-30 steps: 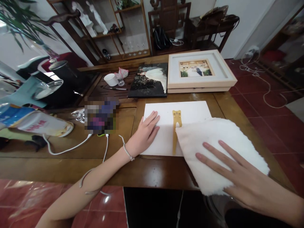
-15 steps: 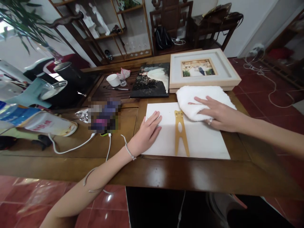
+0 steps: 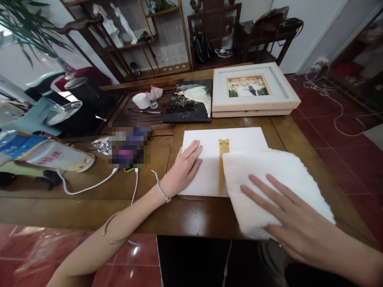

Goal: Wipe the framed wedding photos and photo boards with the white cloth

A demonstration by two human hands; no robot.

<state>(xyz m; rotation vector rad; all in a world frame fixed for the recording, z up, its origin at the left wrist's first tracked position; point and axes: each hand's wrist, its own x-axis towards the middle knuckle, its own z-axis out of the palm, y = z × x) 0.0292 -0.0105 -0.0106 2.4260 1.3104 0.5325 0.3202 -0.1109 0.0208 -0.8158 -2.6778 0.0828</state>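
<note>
A white board (image 3: 206,159) with a gold easel stand (image 3: 223,148) on its back lies face down on the wooden table (image 3: 143,187). My left hand (image 3: 182,169) lies flat on the board's left side, fingers stretched out. My right hand (image 3: 287,217) presses flat on a white towel (image 3: 269,179) that covers the board's right half and most of the gold stand, near the table's front edge.
Behind the board lie a dark photo print (image 3: 190,101) and a cream framed photo (image 3: 251,89). A white cup (image 3: 140,100) stands at the back. A white cable (image 3: 89,185) and a lying packet (image 3: 44,153) sit at the left.
My right hand has swept the towel from the board's far right corner back toward me, to the near right side. My left hand has stayed on the board.
</note>
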